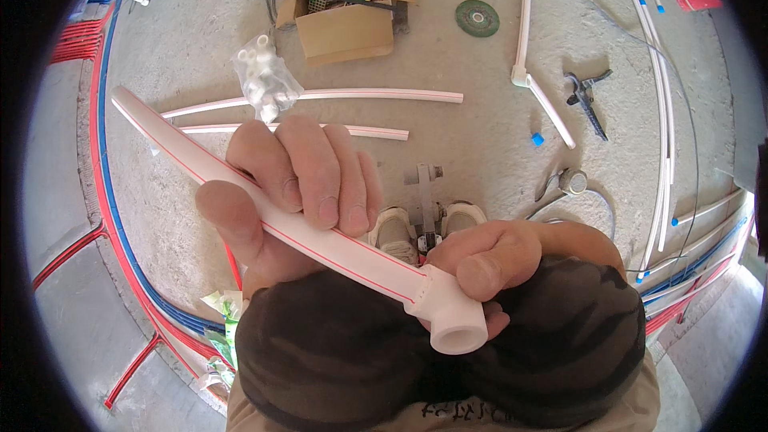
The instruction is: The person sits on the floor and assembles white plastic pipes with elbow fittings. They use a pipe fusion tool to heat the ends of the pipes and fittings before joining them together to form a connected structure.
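A long white plastic pipe point(320, 250) with red stripes slants from the far left down to just above my lap. My left hand point(292, 184) is wrapped round its middle, thumb on the near side and fingers over the far side. On the pipe's near end sits a white elbow fitting point(445, 309), its open socket facing me. My right hand point(488, 264) is closed on this fitting, thumb on top and a fingertip showing below. Between my shoes stands a grey metal tool point(426, 200), partly hidden by my right hand.
Two striped pipes point(384, 96) lie ahead, beside a clear bag of white fittings point(266, 76). Beyond are an open cardboard box point(348, 32) and a green disc point(478, 18). To the right lie a black plier-shaped tool point(588, 100), joined pipes point(524, 24) and a cable point(680, 80).
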The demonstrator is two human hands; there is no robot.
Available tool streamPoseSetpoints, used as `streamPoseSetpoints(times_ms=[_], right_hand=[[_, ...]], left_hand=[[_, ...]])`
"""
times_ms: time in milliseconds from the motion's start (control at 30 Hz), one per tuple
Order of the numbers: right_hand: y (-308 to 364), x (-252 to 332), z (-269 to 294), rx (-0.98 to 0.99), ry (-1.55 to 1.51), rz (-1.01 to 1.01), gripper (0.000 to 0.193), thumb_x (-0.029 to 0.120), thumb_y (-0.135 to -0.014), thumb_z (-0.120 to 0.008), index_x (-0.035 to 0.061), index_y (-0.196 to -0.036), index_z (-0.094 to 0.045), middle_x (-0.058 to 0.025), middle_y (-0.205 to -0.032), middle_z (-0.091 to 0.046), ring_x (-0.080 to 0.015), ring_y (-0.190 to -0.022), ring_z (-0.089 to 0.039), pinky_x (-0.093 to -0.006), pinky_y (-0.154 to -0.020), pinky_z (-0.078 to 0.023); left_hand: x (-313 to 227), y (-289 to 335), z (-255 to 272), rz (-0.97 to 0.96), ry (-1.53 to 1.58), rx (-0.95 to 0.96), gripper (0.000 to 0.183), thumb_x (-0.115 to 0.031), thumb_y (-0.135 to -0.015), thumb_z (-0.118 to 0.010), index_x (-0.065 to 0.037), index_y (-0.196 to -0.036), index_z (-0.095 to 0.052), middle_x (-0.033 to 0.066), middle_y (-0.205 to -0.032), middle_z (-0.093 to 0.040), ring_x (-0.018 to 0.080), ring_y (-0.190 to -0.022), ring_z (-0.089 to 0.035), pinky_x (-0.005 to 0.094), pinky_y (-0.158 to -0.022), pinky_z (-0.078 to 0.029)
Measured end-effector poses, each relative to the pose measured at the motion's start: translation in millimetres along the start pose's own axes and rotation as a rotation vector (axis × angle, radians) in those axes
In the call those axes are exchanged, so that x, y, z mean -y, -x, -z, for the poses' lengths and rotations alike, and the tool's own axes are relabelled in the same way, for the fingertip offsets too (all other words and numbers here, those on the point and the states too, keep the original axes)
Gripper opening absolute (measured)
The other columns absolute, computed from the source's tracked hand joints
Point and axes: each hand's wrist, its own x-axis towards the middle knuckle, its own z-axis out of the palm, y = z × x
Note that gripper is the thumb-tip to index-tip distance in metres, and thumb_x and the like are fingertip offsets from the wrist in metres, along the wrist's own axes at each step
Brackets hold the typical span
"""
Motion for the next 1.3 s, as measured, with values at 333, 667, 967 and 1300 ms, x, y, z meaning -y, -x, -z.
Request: streamPoseSetpoints(times_ms=[333, 667, 967, 1300], right_hand=[[-9, -9, 12, -0.668, 0.505, 0.039, 0.041, 0.035, -0.103, -0.056, -0.0005, -0.123, -0.061, -0.0091, -0.098, -0.069, -0.0134, -0.075, -0.065, -0.0260, -0.065, -0.050], [-36, -41, 37, -0.874, 0.539, 0.251, 0.032, 0.025, -0.088, -0.080, 0.0038, -0.104, -0.063, -0.0036, -0.082, -0.065, -0.0105, -0.068, -0.058, -0.0282, -0.063, -0.048], [-30, -50, 33, -1.038, 0.860, 0.414, 0.028, 0.024, -0.084, -0.083, 0.0036, -0.096, -0.068, -0.0080, -0.084, -0.067, -0.0142, -0.076, -0.059, -0.0330, -0.072, -0.049], [27, -33, 50, -1.068, 0.834, 0.265, 0.043, 0.027, -0.091, -0.074, 0.0034, -0.126, -0.062, -0.0135, -0.110, -0.065, -0.0208, -0.100, -0.063, -0.0361, -0.083, -0.052]], left_hand=[[-10, -25, 19, 0.400, 0.302, -0.244, 0.038, -0.041, -0.109, -0.044, -0.010, -0.086, -0.041, 0.0031, -0.079, -0.046, 0.0216, -0.074, -0.044, 0.0381, -0.078, -0.041], [8, -18, 42, 0.416, 0.325, 0.065, 0.051, -0.047, -0.111, -0.035, -0.011, -0.075, -0.038, 0.0005, -0.068, -0.039, 0.0148, -0.061, -0.036, 0.0260, -0.048, -0.037], [24, 2, 30, 0.396, 0.310, 0.158, 0.043, -0.038, -0.104, -0.051, -0.013, -0.072, -0.038, 0.0003, -0.063, -0.040, 0.0134, -0.057, -0.036, 0.0268, -0.046, -0.034], [20, 5, 45, 0.235, 0.131, -0.229, 0.034, -0.026, -0.106, -0.047, -0.012, -0.076, -0.039, 0.0009, -0.065, -0.037, 0.0151, -0.060, -0.036, 0.0309, -0.053, -0.038]])
